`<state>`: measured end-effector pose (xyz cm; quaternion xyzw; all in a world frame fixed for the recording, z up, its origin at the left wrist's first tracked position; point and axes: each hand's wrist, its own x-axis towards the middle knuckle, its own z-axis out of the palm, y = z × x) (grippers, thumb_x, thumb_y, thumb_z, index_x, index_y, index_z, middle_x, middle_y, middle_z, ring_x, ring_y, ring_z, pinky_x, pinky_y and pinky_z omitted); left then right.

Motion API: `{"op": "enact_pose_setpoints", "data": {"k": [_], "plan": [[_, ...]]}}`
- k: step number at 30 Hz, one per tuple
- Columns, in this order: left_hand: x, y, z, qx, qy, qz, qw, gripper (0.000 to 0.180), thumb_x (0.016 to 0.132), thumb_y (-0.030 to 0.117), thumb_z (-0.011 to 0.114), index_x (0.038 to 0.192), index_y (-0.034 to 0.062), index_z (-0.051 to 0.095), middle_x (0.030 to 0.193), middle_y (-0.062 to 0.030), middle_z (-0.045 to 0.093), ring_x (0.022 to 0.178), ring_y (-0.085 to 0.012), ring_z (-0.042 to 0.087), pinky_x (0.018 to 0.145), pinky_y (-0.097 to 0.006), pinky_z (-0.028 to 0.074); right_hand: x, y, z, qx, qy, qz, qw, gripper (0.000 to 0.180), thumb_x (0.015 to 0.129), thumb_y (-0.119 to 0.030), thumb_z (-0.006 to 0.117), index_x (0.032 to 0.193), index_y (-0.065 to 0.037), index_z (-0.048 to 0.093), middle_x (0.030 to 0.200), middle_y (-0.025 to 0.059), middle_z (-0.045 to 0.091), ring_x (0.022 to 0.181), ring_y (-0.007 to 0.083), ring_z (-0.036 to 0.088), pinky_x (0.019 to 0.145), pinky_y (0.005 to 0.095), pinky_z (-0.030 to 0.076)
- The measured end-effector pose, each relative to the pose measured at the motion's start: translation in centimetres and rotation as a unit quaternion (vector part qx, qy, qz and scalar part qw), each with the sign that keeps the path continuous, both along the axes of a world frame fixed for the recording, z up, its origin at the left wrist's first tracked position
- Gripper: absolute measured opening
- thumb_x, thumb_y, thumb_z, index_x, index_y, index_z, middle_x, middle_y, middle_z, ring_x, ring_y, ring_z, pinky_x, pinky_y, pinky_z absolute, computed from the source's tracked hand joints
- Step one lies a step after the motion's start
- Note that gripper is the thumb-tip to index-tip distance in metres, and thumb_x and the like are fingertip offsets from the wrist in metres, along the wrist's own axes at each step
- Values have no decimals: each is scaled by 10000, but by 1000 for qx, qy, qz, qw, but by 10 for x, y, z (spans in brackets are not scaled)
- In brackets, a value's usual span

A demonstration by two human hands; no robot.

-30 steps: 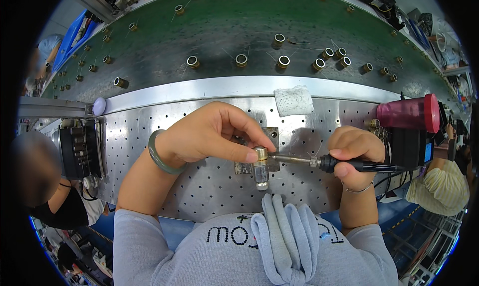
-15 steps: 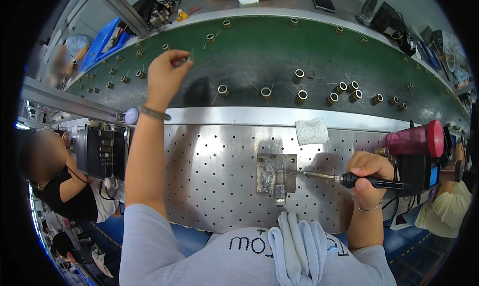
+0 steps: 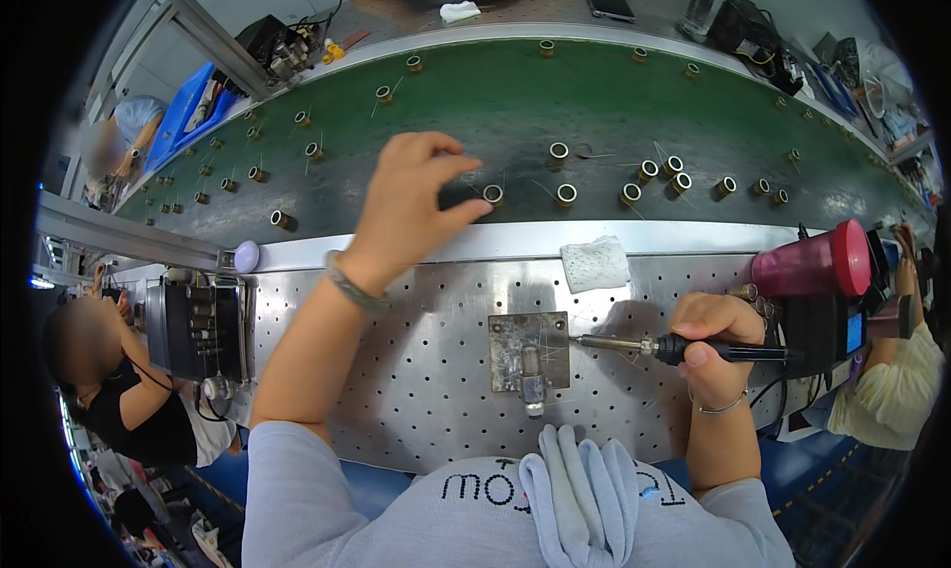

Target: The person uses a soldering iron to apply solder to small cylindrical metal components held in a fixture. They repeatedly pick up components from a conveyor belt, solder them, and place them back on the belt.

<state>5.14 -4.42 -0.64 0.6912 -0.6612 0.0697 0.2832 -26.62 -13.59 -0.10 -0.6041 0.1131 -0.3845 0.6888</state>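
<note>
My left hand (image 3: 421,197) reaches over the green belt (image 3: 456,93), thumb and fingers apart with nothing between them. Close by its thumb tip stands a small brass-coloured metal ring part (image 3: 492,196) with a thin wire. A soldering iron (image 3: 674,349) lies in the grip of my right hand (image 3: 721,335), its tip pointing left. That tip is just beside the right edge of a square metal plate (image 3: 505,362) on the bench. A short metal cylinder (image 3: 533,380) lies over the plate's front part, fine wires at its far end.
Many similar ring parts (image 3: 631,194) stand spread along the belt. On the perforated metal bench (image 3: 416,370) lies a white pad (image 3: 595,264). A pink cup (image 3: 807,269) and a black soldering station (image 3: 817,335) are at right. Other people work around the line.
My left hand has moved right and nearer to me; its pinched fingers have opened and the small piece at them is gone. The right hand still holds the soldering iron. The view has shifted slightly.
</note>
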Motion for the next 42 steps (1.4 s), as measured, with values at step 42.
{"op": "enact_pose_setpoints", "data": {"k": [42], "plan": [[-59, 43, 6, 326, 735, -221, 552, 295, 758, 1, 716, 1042, -61, 669, 912, -91, 630, 814, -132, 575, 708, -223, 450, 9, 5, -5, -100, 0, 51, 994, 196, 665, -4, 762, 823, 21, 648, 680, 86, 623, 580, 182, 566, 547, 276, 436]]}}
